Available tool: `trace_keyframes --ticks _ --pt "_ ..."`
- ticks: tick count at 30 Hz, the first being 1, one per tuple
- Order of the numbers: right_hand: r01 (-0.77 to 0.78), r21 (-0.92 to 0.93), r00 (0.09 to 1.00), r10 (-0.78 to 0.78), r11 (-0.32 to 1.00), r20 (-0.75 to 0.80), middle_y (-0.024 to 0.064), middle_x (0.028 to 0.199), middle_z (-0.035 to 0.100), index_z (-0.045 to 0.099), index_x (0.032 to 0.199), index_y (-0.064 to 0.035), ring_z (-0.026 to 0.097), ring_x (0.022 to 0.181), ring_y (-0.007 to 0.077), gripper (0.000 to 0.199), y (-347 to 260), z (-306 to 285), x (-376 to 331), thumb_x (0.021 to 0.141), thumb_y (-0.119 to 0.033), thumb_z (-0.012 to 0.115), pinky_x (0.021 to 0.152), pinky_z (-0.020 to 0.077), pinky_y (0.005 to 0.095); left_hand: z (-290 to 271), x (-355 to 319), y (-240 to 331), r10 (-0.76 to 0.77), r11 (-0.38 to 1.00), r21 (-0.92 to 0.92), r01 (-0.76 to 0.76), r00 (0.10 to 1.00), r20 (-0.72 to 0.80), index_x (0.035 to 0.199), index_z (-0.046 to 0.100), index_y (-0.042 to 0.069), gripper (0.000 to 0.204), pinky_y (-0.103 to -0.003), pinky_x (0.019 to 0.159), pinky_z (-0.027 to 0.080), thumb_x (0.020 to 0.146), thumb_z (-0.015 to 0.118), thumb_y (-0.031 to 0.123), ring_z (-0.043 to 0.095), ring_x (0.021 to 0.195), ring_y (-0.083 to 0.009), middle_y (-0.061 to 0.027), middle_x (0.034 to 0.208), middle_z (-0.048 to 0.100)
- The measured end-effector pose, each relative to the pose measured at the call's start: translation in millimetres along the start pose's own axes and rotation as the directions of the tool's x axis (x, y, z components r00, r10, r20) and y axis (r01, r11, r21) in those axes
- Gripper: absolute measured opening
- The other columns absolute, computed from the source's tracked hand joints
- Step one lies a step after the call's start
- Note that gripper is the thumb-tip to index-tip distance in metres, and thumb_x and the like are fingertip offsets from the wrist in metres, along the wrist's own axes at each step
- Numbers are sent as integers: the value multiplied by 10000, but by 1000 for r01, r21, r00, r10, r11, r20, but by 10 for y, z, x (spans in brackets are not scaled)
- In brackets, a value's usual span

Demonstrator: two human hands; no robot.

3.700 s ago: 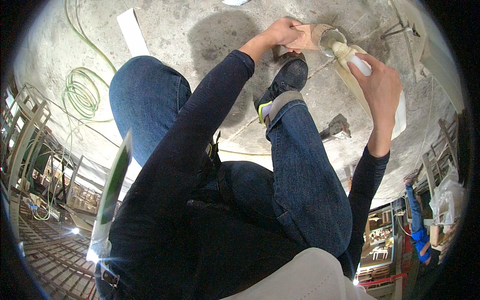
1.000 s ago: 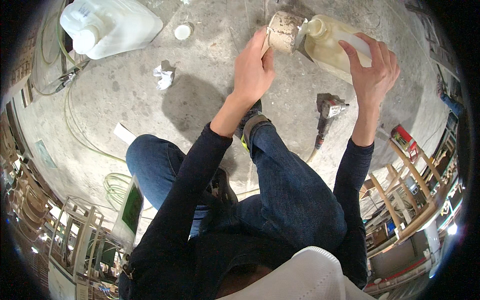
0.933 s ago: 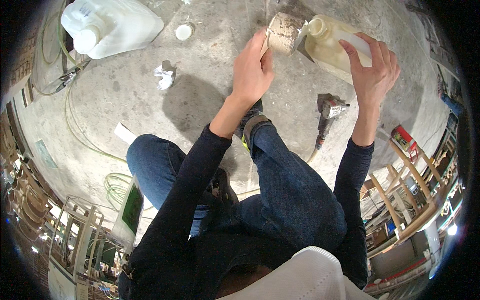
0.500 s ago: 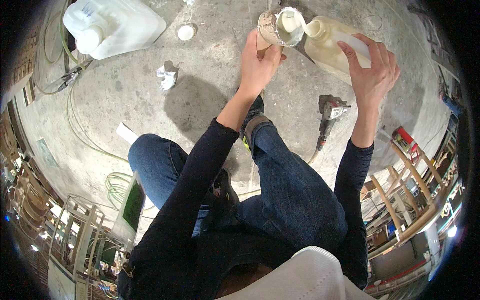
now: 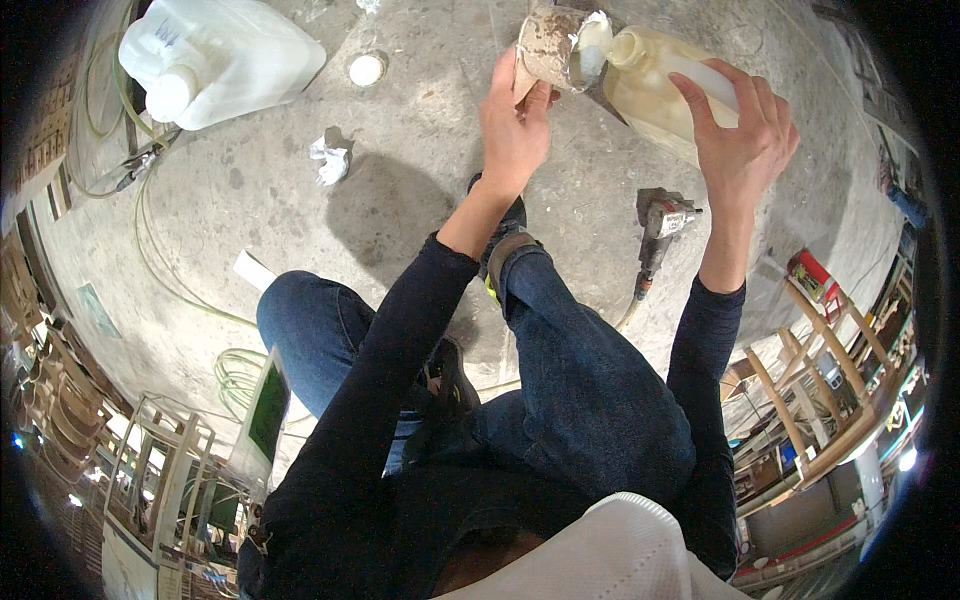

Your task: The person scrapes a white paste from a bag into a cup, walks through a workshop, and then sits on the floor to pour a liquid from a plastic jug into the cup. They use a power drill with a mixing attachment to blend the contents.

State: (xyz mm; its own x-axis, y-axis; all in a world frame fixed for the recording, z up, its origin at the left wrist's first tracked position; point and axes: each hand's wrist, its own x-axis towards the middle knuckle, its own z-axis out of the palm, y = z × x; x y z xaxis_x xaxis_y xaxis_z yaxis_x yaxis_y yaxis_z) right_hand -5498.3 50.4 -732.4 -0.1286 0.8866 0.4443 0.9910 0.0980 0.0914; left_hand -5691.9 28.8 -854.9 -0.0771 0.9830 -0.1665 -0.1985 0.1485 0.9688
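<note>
My left hand is closed around a stained brown cup, gripping it by a pointed brown flap or handle on its near side. The cup lies tipped on its side, mouth facing right, with whitish residue along its rim and inside. Just right of the rim is the neck of a translucent yellowish jug; whether the two touch, I cannot tell. My right hand is wrapped over the jug's pale handle, thumb on the near side. The jug is tilted, its neck toward the cup.
A large translucent white canister is at the far left, near a round white cap and a crumpled white paper. An air power tool lies on the concrete floor. Hoses run along the left; a wooden frame is at right.
The cup has tipped further onto its side, turning its mouth toward the jug. My left hand has rotated with it. The jug has shifted slightly left.
</note>
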Motion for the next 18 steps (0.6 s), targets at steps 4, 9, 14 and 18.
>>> trace_keyframes --ticks 4,9,14,18 --pt "3 14 1000 -3 1000 -12 -34 784 644 732 875 -206 601 804 192 361 -52 6 17 698 -517 774 781 382 374 -35 -6 12 52 995 82 -49 998 -32 1321 481 50 390 -300 725 521 937 543 28 658 831 -173 -97 1009 664" --pt "2 -20 1000 -1 1000 13 -34 814 658 732 898 -211 611 828 193 370 -66 29 26 714 -531 758 795 393 382 -132 19 -26 136 971 199 -134 991 4 1318 487 50 392 -314 741 523 931 539 12 668 846 -204 -115 1019 667" --pt "-21 -78 999 24 997 33 -45 863 683 736 951 -227 629 855 187 399 -58 50 41 743 -567 725 808 417 390 -149 -36 121 98 983 152 -103 994 41 1291 456 -19 353 -287 765 538 955 545 40 654 880 -158 -90 1048 639" --pt "-46 -55 999 46 997 0 -15 859 688 737 893 -204 625 858 208 392 -80 77 52 705 -547 757 803 393 378 -175 -40 145 46 998 36 -49 996 71 1297 440 -25 371 -288 759 544 949 552 39 656 889 -169 -112 1066 635"
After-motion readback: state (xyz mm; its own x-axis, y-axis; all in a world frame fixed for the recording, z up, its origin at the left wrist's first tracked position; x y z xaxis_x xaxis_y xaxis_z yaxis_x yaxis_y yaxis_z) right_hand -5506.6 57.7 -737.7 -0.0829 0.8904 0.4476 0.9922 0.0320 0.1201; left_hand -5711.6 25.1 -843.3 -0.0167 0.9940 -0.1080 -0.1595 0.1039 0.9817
